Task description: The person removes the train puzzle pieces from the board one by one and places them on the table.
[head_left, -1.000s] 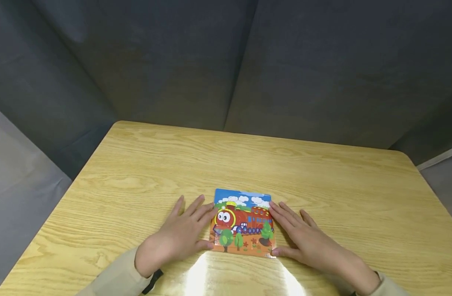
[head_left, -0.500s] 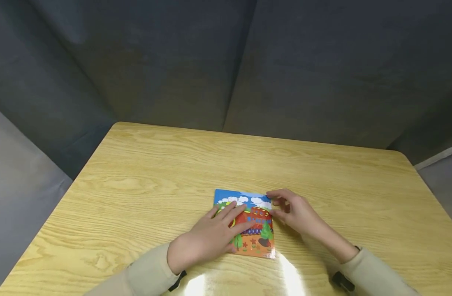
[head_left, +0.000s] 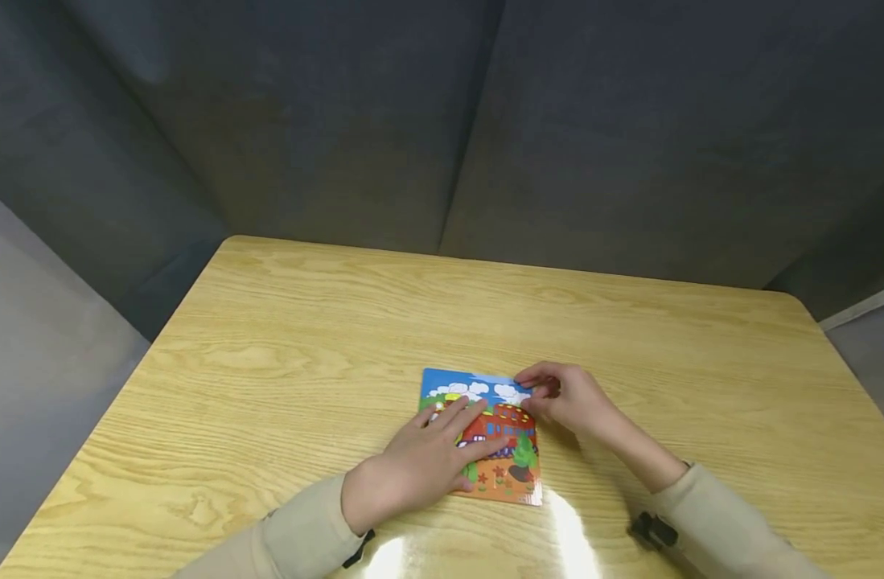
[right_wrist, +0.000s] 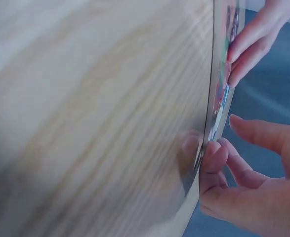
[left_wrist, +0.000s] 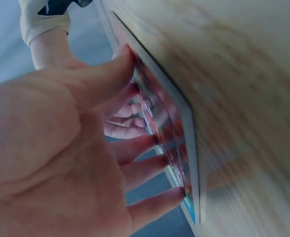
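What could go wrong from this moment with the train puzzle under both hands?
The right hand picks at the far right corner of the train puzzle with curled fingertips; the thin edge could slip from that grip. The left hand presses flat on the picture, so lifting the corner might bend the board or pop pieces loose onto the table.

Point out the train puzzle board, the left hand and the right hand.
train puzzle board (head_left: 512, 470): head view, its near right part with the orange ground.
left hand (head_left: 420, 470): head view, back of the hand.
right hand (head_left: 572, 402): head view, back of the hand.
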Available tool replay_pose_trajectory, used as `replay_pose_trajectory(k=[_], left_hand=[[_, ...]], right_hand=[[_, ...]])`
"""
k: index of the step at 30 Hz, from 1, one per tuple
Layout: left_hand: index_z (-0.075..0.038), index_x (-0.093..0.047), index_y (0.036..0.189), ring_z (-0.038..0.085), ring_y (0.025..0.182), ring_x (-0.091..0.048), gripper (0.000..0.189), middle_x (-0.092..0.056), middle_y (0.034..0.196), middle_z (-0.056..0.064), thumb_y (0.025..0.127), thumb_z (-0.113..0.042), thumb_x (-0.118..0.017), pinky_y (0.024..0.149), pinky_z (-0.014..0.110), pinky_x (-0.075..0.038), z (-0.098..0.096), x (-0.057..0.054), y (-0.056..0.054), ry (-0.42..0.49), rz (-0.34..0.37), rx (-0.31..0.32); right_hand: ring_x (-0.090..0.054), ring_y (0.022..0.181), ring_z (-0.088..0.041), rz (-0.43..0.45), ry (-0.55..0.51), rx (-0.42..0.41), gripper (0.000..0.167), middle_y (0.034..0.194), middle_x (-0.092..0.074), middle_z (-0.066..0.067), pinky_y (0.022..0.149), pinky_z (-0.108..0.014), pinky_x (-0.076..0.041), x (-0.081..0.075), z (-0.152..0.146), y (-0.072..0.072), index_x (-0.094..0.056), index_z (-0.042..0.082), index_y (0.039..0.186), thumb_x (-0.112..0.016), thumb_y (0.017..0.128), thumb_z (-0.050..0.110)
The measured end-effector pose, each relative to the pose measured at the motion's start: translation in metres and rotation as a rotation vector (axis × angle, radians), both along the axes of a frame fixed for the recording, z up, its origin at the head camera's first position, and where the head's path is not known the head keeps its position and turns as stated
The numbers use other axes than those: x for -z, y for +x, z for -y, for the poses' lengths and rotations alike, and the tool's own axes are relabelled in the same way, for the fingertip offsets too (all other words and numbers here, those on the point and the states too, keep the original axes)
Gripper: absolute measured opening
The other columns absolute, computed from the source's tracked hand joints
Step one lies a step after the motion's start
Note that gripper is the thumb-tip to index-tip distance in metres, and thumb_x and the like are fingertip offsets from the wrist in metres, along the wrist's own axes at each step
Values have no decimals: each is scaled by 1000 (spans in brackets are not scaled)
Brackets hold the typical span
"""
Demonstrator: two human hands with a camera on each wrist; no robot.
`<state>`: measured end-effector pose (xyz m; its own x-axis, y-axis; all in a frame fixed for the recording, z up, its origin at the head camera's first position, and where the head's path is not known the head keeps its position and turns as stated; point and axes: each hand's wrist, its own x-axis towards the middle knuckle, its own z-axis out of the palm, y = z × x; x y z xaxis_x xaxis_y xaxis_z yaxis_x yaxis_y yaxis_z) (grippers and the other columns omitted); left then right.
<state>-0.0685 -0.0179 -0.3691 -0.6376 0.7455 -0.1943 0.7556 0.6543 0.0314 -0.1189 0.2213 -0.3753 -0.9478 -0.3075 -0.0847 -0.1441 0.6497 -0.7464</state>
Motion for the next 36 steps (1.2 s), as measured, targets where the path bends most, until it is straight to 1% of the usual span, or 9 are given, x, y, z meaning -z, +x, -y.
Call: replay_pose_trajectory(k=[4,6,12,17,20,24,27,31,36], left_hand=[[-41,-32,152,24,146,-23,63,-19,162,5,94,-51,-55,112,45,-30,-1,1,0,0,2,0],[-41,-32,152,23,146,-22,63,-18,162,5,94,-51,-55,112,45,-30,-1,1,0,1,5,0],[-41,-31,153,23,147,-21,63,-17,163,5,95,-50,-54,113,45,-29,0,-1,0,-2,25,-8],[-41,-30,153,23,147,-20,63,-17,163,5,95,-50,-54,113,45,-29,0,-2,0,-15,28,-18],[-41,-30,153,23,147,-20,63,-17,163,5,95,-51,-53,113,45,-28,-1,-2,0,-18,29,-21],[-41,-31,153,23,147,-20,63,-17,163,5,95,-50,-53,113,45,-28,-1,-2,-1,-15,28,-20],[-41,-31,153,23,147,-21,62,-17,163,5,96,-50,-53,113,45,-28,-2,-2,-1,-19,25,-16],[-41,-29,153,24,147,-21,63,-18,162,5,96,-51,-53,113,45,-29,-2,-1,-1,-25,25,-12],[-42,-28,153,24,147,-21,63,-18,163,5,96,-51,-53,113,45,-29,-2,0,-2,-31,30,-13]], right_hand=[[-63,78,-19,77,-27,25,27,99,-69,-13,60,-26,-51,0,0,-3,-67,-5,112,-72,86,2],[-63,81,-19,89,-29,39,27,99,-68,-12,61,-26,-52,0,1,-4,-67,-4,111,-73,85,3],[-60,79,-21,112,-65,55,29,97,-65,-14,60,-28,-52,-3,3,-6,-67,-5,111,-75,84,2],[-60,77,-21,152,-122,56,29,97,-60,-14,59,-29,-51,-4,5,-6,-66,-5,113,-70,85,-3],[-61,72,-21,140,-113,46,27,94,-61,-11,58,-29,-50,-3,6,-6,-66,-4,112,-67,85,-6],[-58,65,-19,54,-59,-3,24,91,-66,-10,54,-27,-49,-1,5,-6,-67,-3,108,-69,85,-7],[-55,61,-16,-9,-41,-43,22,90,-67,-10,51,-26,-48,0,4,-5,-67,-2,105,-70,84,-8],[-55,58,-15,-50,-55,-79,23,92,-66,-10,50,-26,-48,0,3,-4,-65,-1,104,-70,83,-10],[-55,57,-15,-93,-59,-109,24,85,-64,-8,50,-26,-49,0,3,-1,-64,2,102,-70,83,-11]])
